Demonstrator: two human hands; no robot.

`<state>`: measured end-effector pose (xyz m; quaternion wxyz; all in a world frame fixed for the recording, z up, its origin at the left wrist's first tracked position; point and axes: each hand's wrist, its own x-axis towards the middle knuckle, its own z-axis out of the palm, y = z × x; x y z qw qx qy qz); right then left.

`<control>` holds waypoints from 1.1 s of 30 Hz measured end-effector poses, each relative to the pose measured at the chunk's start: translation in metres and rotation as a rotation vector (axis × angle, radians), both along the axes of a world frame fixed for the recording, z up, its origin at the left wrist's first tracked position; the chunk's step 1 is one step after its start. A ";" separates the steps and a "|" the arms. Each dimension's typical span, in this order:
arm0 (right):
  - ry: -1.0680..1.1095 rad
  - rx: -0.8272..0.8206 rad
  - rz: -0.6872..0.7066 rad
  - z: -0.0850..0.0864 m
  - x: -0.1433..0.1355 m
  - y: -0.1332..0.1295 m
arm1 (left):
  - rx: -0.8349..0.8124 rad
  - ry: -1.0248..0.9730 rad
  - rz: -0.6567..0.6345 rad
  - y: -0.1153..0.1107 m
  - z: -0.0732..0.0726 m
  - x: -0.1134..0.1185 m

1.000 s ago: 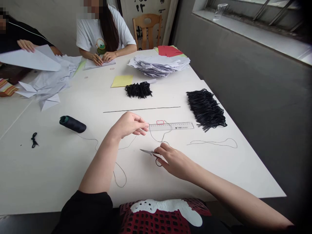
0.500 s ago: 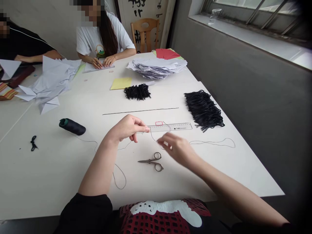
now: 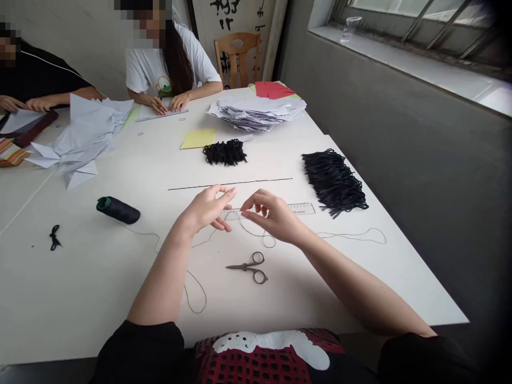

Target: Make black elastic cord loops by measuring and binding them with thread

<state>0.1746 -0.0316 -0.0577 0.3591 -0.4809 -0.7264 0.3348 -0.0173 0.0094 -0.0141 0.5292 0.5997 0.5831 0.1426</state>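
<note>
- White table (image 3: 100, 298) spreads under everything, grey wall (image 3: 400, 160) right of the scissors (image 3: 245, 266).
- Dark spool (image 3: 119, 210) left of the scissors; ruler (image 3: 303, 208) beyond them, partly behind the right hand (image 3: 274, 216).
- Black tassels (image 3: 334, 181) lie beyond the scissors, rightward; heaped paper (image 3: 256, 113) and a person in white (image 3: 144, 69) farther past them.
- Thread (image 3: 269, 247) loops just beyond the scissors; left hand (image 3: 204, 209) curves loosely, right hand narrows at its fingertips; whether either pinches anything, I can't tell.

spool (image 3: 120, 210) left of scissors (image 3: 245, 267), ruler (image 3: 303, 208) behind them
</note>
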 end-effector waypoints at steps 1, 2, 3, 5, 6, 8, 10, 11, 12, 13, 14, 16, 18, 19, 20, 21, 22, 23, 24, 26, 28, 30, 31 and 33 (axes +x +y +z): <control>0.030 0.005 0.049 0.002 -0.007 -0.004 | -0.001 -0.017 0.006 0.000 -0.001 0.001; 0.044 0.011 0.080 0.002 -0.012 -0.007 | -0.001 -0.033 0.010 0.000 -0.002 0.001; 0.051 0.017 0.097 0.002 -0.017 -0.009 | 0.000 -0.048 0.016 0.000 -0.003 0.002; 0.062 0.026 0.089 -0.001 -0.025 -0.011 | -0.003 -0.076 0.028 0.001 -0.006 0.003; 0.068 0.022 0.075 -0.003 -0.027 -0.011 | -0.005 -0.092 0.030 0.001 -0.007 0.003; 0.079 -0.010 0.053 -0.007 -0.031 -0.010 | -0.012 -0.123 0.020 0.001 -0.009 0.004; 0.090 -0.044 0.056 -0.011 -0.033 -0.009 | -0.023 -0.146 0.009 0.000 -0.009 0.005; 0.099 -0.049 0.063 -0.013 -0.033 -0.009 | -0.029 -0.157 0.006 0.000 -0.009 0.005; 0.113 -0.046 0.067 -0.014 -0.032 -0.008 | -0.039 -0.169 -0.005 0.000 -0.008 0.005; 0.134 -0.033 0.067 -0.014 -0.031 -0.008 | -0.051 -0.184 -0.030 0.000 -0.006 0.004; 0.163 -0.014 0.055 -0.015 -0.029 -0.007 | -0.061 -0.200 -0.070 0.001 -0.005 0.003; 0.231 0.024 -0.011 -0.013 -0.022 -0.004 | -0.056 -0.226 -0.163 0.003 -0.002 -0.002; 0.292 0.043 -0.125 -0.008 -0.011 -0.001 | -0.007 -0.229 -0.215 0.004 0.001 -0.007; 0.307 0.041 -0.173 -0.005 -0.006 0.000 | 0.027 -0.221 -0.215 0.004 0.002 -0.010; 0.308 0.038 -0.201 -0.001 0.000 0.001 | 0.056 -0.209 -0.210 0.004 0.002 -0.011; 0.295 0.038 -0.206 0.003 0.006 0.002 | 0.077 -0.195 -0.208 0.004 0.002 -0.012; 0.270 0.038 -0.195 0.006 0.011 0.003 | 0.087 -0.184 -0.209 0.003 0.002 -0.012; 0.231 0.033 -0.180 0.009 0.016 0.004 | 0.091 -0.182 -0.211 0.002 0.002 -0.010; 0.176 0.027 -0.175 0.011 0.021 0.006 | 0.094 -0.190 -0.205 0.001 0.001 -0.008; -0.022 -0.001 -0.219 0.012 0.029 0.013 | 0.107 -0.218 -0.165 -0.001 -0.001 -0.002; -0.316 -0.080 -0.283 0.007 0.037 0.024 | 0.122 -0.252 -0.095 -0.001 -0.002 0.004; -0.547 -0.174 -0.300 -0.002 0.041 0.035 | 0.128 -0.279 -0.037 -0.001 -0.004 0.008; -0.609 -0.221 -0.293 -0.008 0.042 0.040 | 0.133 -0.292 -0.016 -0.001 -0.005 0.010; -0.649 -0.279 -0.279 -0.021 0.040 0.047 | 0.152 -0.313 0.009 0.000 -0.007 0.011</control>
